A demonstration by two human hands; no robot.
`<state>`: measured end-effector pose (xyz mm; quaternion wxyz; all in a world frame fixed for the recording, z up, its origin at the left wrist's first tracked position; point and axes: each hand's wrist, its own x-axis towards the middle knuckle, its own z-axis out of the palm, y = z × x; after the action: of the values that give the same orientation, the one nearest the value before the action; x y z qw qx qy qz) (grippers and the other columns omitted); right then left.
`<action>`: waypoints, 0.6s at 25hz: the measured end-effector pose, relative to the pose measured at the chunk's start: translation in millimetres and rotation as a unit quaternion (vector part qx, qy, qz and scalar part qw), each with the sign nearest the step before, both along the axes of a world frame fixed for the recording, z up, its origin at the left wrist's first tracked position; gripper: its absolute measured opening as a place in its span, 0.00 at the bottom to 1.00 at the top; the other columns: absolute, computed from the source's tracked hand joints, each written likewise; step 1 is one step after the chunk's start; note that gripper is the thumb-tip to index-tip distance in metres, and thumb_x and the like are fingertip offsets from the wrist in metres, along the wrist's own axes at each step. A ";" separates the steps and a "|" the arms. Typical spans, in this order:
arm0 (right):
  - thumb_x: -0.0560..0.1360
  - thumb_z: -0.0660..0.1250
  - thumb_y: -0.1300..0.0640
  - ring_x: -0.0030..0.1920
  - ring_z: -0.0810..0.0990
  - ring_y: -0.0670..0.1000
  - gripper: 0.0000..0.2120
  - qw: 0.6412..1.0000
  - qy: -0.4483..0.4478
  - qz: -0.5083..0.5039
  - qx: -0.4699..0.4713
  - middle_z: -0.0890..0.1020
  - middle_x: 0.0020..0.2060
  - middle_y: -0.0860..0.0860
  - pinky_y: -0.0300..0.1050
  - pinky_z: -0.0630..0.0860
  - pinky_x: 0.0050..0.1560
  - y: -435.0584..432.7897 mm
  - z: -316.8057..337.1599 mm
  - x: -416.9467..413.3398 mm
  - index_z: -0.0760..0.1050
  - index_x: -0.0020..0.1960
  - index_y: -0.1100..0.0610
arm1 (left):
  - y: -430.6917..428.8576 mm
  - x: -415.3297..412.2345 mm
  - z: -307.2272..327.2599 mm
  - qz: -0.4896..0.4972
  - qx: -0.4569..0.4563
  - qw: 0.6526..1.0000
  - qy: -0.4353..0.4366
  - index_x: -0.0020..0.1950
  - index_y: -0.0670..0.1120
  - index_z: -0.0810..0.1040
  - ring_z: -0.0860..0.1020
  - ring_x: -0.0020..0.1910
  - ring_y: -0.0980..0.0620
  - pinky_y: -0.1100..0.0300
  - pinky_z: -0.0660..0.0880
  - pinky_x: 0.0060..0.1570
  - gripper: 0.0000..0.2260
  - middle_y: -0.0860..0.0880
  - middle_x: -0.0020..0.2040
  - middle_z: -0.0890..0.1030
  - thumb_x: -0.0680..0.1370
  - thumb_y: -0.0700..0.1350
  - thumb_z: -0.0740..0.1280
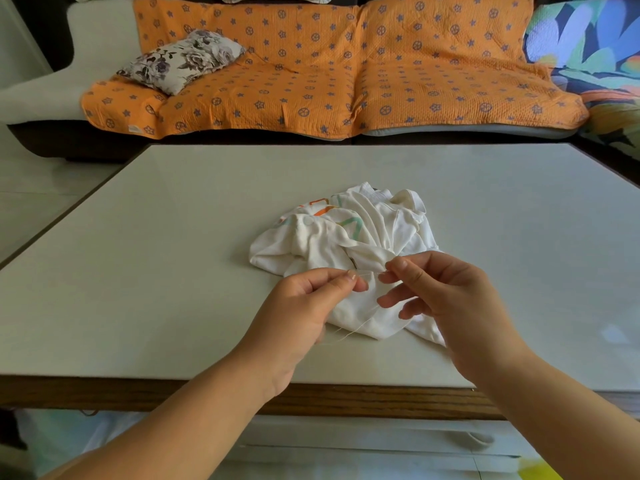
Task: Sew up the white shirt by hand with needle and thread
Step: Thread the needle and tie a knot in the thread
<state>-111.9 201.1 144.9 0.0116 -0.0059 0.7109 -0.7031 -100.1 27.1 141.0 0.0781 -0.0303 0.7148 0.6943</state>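
Head view looks down over a sofa [311, 71] draped in an orange patterned cover, with a floral cushion [181, 60] lying on its left seat. Nearer stands a pale table [138, 237] with a wooden front edge. On the tabletop, near the front and a little right of centre, the white shirt [349, 244] lies crumpled in a heap, bits of coloured print showing on its upper folds.

Both hands hover over the shirt's near edge. Left hand [304, 306] has thumb and forefinger pressed together in a narrow pinch, the other fingers curled in toward the palm. Right hand [446, 299] pinches likewise with thumb and forefinger, while its remaining fingers spread loosely downward toward the cloth.

Between the two pinches runs a short, taut stretch of pale thread [372, 272]; a slack length trails down across the shirt onto the table. Whether a needle sits in either pinch cannot be told.
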 end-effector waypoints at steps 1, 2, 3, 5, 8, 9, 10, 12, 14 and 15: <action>0.74 0.68 0.56 0.35 0.84 0.53 0.09 1.000 0.000 0.007 -0.005 0.86 0.40 0.55 0.39 0.76 0.32 -0.4 0.5 0.5 0.81 0.44 0.62 | -0.5 -0.3 0.8 0.003 -0.002 1.000 0.005 0.44 0.48 0.84 0.58 0.27 0.55 0.63 0.57 0.29 0.10 0.59 0.20 0.68 0.79 0.47 0.65; 0.73 0.68 0.56 0.35 0.84 0.53 0.09 1.000 -0.002 0.015 -0.014 0.86 0.40 0.55 0.39 0.76 0.32 -1.2 1.3 1.2 0.82 0.44 0.62 | -0.6 -0.2 1.8 0.004 -0.007 1.000 0.010 0.44 0.48 0.84 0.60 0.25 0.55 0.62 0.58 0.29 0.09 0.59 0.20 0.69 0.79 0.47 0.65; 0.73 0.68 0.55 0.36 0.84 0.54 0.10 0.999 -0.004 0.021 -0.025 0.86 0.41 0.56 0.40 0.76 0.33 -1.6 2.1 1.9 0.82 0.45 0.61 | -0.2 0.5 3.2 0.005 -0.011 1.000 0.016 0.44 0.48 0.84 0.64 0.25 0.52 0.63 0.60 0.31 0.09 0.59 0.20 0.70 0.79 0.47 0.65; 0.74 0.65 0.53 0.37 0.84 0.56 0.13 0.998 -0.016 0.032 -0.057 0.86 0.43 0.57 0.41 0.77 0.33 -0.6 2.8 2.2 0.82 0.50 0.59 | 1.1 1.7 5.3 0.006 -0.008 1.000 0.024 0.44 0.49 0.84 0.68 0.38 0.40 0.63 0.62 0.34 0.09 0.56 0.21 0.70 0.79 0.46 0.64; 0.83 0.54 0.58 0.38 0.83 0.59 0.16 0.990 -0.056 0.058 -0.113 0.85 0.46 0.61 0.44 0.77 0.34 3.8 3.1 1.9 0.79 0.58 0.60 | 3.5 3.0 8.3 0.012 0.007 0.999 0.030 0.45 0.49 0.84 0.63 0.54 0.40 0.50 0.72 0.40 0.09 0.45 0.30 0.70 0.79 0.46 0.64; 0.82 0.52 0.61 0.39 0.83 0.60 0.17 0.989 -0.067 0.070 -0.113 0.85 0.46 0.62 0.45 0.77 0.35 5.0 1.9 2.2 0.78 0.59 0.60 | 3.8 3.4 8.8 0.014 0.010 0.999 0.032 0.46 0.48 0.84 0.63 0.54 0.40 0.49 0.73 0.43 0.09 0.46 0.28 0.69 0.80 0.46 0.64; 0.80 0.52 0.64 0.40 0.83 0.60 0.17 0.988 -0.073 0.082 -0.105 0.84 0.47 0.62 0.46 0.78 0.35 5.4 0.8 2.9 0.78 0.60 0.61 | 3.6 3.4 8.4 0.015 0.014 0.999 0.036 0.47 0.48 0.84 0.64 0.53 0.41 0.51 0.74 0.44 0.09 0.50 0.24 0.68 0.80 0.46 0.64; 0.76 0.58 0.64 0.41 0.84 0.60 0.15 0.988 -0.076 0.099 -0.089 0.85 0.47 0.61 0.45 0.79 0.35 5.0 -2.0 3.7 0.78 0.60 0.61 | 3.1 3.6 7.8 0.015 0.014 0.999 0.048 0.48 0.46 0.83 0.68 0.43 0.45 0.63 0.66 0.39 0.09 0.59 0.21 0.70 0.80 0.45 0.64; 0.71 0.63 0.60 0.42 0.85 0.60 0.17 0.987 -0.074 0.111 -0.086 0.85 0.47 0.60 0.44 0.79 0.35 4.4 -2.2 5.7 0.79 0.59 0.59 | 3.6 3.7 7.2 0.018 -0.002 0.998 0.058 0.47 0.46 0.83 0.70 0.27 0.54 0.67 0.62 0.36 0.09 0.62 0.21 0.71 0.80 0.45 0.64; 0.70 0.65 0.60 0.42 0.85 0.59 0.17 0.988 -0.072 0.110 -0.085 0.85 0.47 0.59 0.43 0.80 0.36 4.2 -1.7 6.1 0.79 0.59 0.59 | 3.8 4.0 7.2 0.019 -0.007 0.998 0.062 0.47 0.46 0.83 0.71 0.24 0.61 0.67 0.62 0.35 0.09 0.63 0.21 0.71 0.80 0.44 0.64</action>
<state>-105.7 205.3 143.2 0.1396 -0.0344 0.6408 -0.7541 -96.0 31.0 148.2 0.0201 -0.0011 0.7220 0.6915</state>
